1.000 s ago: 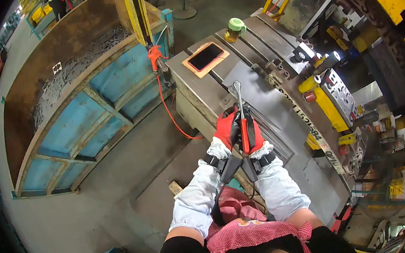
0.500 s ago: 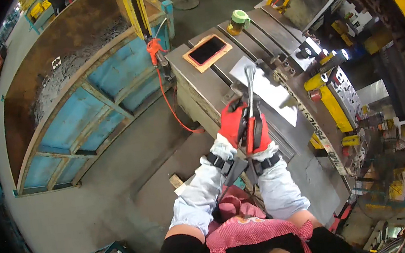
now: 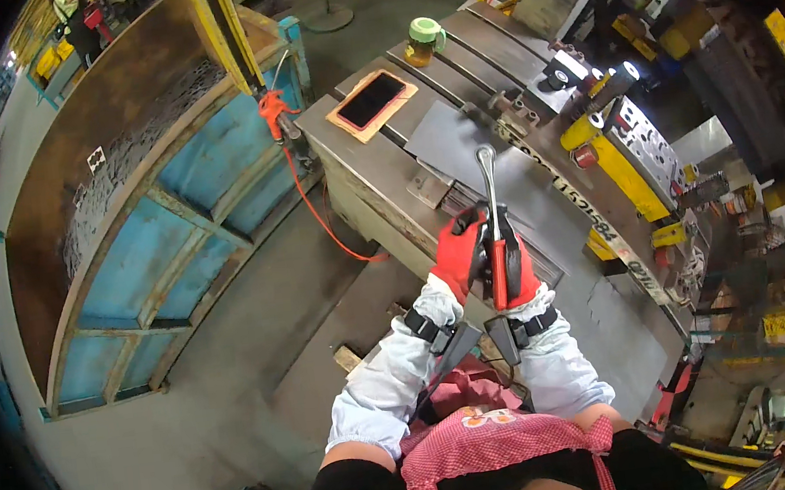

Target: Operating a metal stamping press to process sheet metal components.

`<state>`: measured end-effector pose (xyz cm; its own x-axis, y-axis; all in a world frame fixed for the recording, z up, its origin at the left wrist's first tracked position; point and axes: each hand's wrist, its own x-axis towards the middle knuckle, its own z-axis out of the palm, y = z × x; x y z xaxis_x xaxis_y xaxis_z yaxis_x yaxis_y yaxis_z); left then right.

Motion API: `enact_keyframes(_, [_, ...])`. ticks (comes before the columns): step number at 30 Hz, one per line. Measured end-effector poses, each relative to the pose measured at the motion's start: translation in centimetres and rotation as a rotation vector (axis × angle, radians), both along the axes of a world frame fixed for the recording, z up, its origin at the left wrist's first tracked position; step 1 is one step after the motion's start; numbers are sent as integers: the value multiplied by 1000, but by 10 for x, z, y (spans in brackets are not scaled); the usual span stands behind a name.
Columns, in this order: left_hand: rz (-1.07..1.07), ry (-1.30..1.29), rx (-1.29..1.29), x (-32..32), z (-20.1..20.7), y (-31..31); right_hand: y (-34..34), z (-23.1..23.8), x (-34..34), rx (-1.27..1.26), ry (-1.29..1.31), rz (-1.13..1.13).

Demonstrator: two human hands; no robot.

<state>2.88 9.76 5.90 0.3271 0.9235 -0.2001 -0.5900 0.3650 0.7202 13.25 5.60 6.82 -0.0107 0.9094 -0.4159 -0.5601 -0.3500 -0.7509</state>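
A steel tool with a red grip and a rounded silver head (image 3: 486, 154), shaped like a ratchet wrench, points away from me over the metal table. My right hand (image 3: 521, 269), in a red and black glove, is closed around its grip. Beside it, my left hand (image 3: 456, 252) in a matching glove has its fingers curled close against the tool; what they hold, if anything, is hidden. A flat grey metal sheet (image 3: 448, 137) lies on the table beyond my hands. Narrow metal strips (image 3: 464, 196) lie just past my fingers.
A phone (image 3: 371, 100) rests on cardboard near a green-lidded jar (image 3: 424, 40). At the table's left corner hangs an orange air gun (image 3: 274, 113) with a hose. A large blue-sided bin (image 3: 200, 209) holds metal scrap. Press tooling with yellow cylinders (image 3: 627, 175) stands on the right.
The tool's head has come nearer to me, with its red grip lower between my hands. The whole view has shifted slightly, and glare has left the metal sheet.
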Motion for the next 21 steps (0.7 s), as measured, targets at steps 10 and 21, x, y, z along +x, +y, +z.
enact_keyframes(10, [-70, -14, -146, 46, -68, -35, -48, -48, 26, -12, -117, -171])
enact_keyframes(21, [-34, 133, 209, 53, -9, -25, -61, -25, 64, -55, 185, -120])
